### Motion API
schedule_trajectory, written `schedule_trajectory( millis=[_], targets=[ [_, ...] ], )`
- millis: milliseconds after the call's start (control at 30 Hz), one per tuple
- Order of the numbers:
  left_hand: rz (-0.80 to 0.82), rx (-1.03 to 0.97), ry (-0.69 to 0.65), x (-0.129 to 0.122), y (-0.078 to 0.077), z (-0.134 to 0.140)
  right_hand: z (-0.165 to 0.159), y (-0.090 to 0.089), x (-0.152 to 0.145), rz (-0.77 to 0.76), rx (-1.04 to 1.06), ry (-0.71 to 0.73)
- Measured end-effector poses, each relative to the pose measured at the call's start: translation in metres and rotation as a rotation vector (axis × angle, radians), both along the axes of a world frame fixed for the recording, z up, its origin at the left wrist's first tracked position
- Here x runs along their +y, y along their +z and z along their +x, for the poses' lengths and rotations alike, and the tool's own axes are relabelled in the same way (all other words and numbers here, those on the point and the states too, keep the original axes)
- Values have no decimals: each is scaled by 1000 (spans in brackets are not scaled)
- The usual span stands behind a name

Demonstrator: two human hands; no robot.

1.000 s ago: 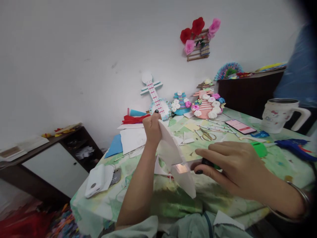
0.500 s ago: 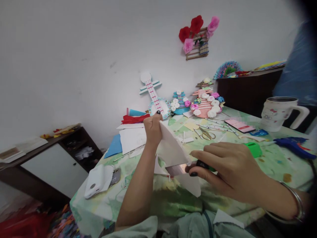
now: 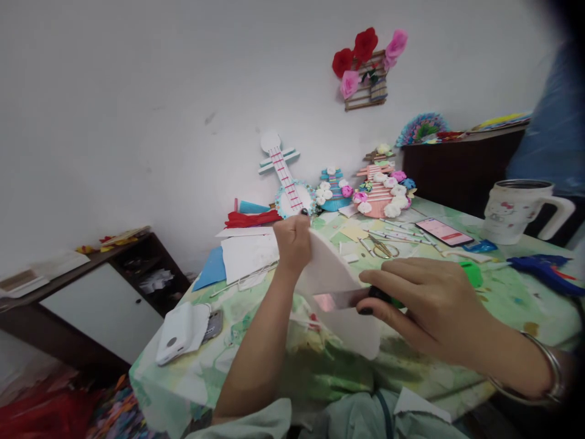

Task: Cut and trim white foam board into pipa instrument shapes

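Along the wall at the back of the tabletop (image 3: 516, 314), a white lute-shaped model (image 3: 287, 183), a small blue model (image 3: 335, 201) and a pink flowered model (image 3: 377, 194) are propped. Nearer, gold scissors (image 3: 381, 247), a phone (image 3: 444, 233) and a white mug (image 3: 500, 213) are set out on the right, with a blue tool (image 3: 543, 274) in front of them; white sheets (image 3: 247, 261) are spread on the left. A green object (image 3: 471, 274) is partly covered by the right hand, and some of the tabletop is hidden by the raised white piece (image 3: 331, 268). That piece is held tilted above the tabletop, its upper end gripped in the closed left hand (image 3: 293, 244). A knife (image 3: 340, 299) is clasped by its dark handle in the right hand (image 3: 429, 305), fingers curled, its blade crossing the piece; how firmly it is pressed cannot be told. Compared with half a second ago, the left hand and the piece have been shifted slightly rightward, and the blade has been raised a little.
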State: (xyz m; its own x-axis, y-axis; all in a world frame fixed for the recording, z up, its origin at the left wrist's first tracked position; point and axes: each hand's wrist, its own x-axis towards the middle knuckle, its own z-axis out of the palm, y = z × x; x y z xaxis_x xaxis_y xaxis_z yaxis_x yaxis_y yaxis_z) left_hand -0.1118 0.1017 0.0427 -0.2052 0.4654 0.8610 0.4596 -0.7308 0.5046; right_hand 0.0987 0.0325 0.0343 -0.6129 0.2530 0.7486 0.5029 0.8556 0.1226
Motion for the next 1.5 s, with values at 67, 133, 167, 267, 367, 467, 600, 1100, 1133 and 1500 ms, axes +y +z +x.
schedule_trajectory(
  millis=[67, 133, 167, 267, 367, 467, 600, 1100, 1133, 1500],
  targets=[
    [5, 55, 37, -1, -4, 3, -1, 3, 0, -1, 5, -15],
    [7, 46, 48, -1, -6, 0, 0, 5, 1, -40, -3, -5],
    [9, 27, 57, -1, -6, -3, 2, 6, 2, -64, 2, 3],
    [-1, -32, 53, 3, 0, -17, 9, 4, 6, -119, 21, 0],
    [-31, -104, 9, 7, 8, -26, 12, -2, 11, -163, -47, 19],
    [-31, -165, -6, 11, 14, -26, 10, -6, 11, -198, -108, 109],
    [-44, -186, 43, 14, 18, -19, 2, -6, 9, -181, -90, 178],
    [-146, -172, -75, -4, 19, 9, -7, 0, 3, -160, -153, 153],
    [-146, -171, -89, -4, 20, 10, -8, 0, 3, -164, -161, 155],
    [-191, -97, -245, -10, 25, 9, -1, -4, 4, -137, -148, 131]
  ],
)
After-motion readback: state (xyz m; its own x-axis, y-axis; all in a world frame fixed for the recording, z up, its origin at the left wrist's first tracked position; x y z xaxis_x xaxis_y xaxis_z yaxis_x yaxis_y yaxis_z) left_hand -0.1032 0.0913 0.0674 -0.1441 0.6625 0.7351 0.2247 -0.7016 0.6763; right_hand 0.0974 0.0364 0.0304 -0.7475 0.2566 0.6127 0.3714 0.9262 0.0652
